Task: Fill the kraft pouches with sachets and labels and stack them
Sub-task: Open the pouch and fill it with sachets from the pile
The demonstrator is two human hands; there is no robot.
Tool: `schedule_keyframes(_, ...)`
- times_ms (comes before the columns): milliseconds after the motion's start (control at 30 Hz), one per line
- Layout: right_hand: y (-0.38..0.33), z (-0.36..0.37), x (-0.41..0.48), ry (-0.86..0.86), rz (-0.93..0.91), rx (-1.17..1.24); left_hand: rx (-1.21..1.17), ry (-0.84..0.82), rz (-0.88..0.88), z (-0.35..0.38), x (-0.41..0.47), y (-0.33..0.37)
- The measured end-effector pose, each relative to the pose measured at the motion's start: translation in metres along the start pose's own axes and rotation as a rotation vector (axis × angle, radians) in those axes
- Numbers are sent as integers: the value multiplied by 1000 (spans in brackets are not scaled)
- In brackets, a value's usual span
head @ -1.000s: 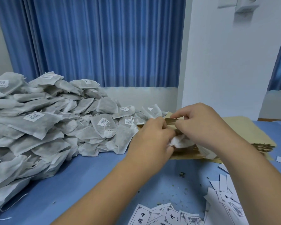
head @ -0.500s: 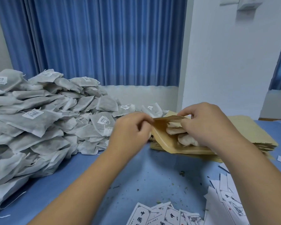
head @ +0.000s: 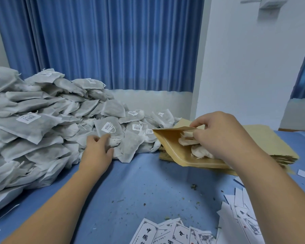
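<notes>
An open kraft pouch [head: 173, 147] lies tilted on a flat stack of kraft pouches [head: 264, 138] at the right. White sachets [head: 199, 150] show inside its mouth. My right hand [head: 218, 134] pinches the pouch's upper lip and keeps it open. My left hand [head: 97, 148] has reached left to the big heap of grey-white sachets [head: 42, 124] and its fingers curl round one sachet [head: 113, 140] at the heap's front edge. Printed paper labels [head: 167, 233] lie scattered at the bottom.
The blue table [head: 139, 187] carries small herb crumbs in its middle. More white labels [head: 239, 205] lie at the lower right. A blue curtain [head: 113, 41] and a white wall [head: 245, 67] stand behind the table.
My left hand let go of the pouch's mouth and moved left to the sachet heap, where it takes hold of a sachet. My right hand stays on the pouch.
</notes>
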State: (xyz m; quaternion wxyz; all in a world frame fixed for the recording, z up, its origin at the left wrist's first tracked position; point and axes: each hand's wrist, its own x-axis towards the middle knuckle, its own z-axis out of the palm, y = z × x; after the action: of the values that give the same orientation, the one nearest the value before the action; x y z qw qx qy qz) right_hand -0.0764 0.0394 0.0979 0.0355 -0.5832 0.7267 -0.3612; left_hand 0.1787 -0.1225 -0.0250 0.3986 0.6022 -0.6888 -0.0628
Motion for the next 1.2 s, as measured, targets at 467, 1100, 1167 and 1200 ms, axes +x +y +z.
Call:
schedule_keyframes(467,0,-1,2,4,5,7,-693,-82,-258,-14,5,25)
schedule_keyframes(1100,-1,1,2,-25,-1,-13,-119,-323,-7,12,-14,27)
schedule_keyframes(1167,-1,2,2,-23,-3,-12,-157,-370,-66,10,-12,29)
schedule_keyframes(1200,0,2,2,-23,-3,-13,-188,-403,-109,9,-11,30)
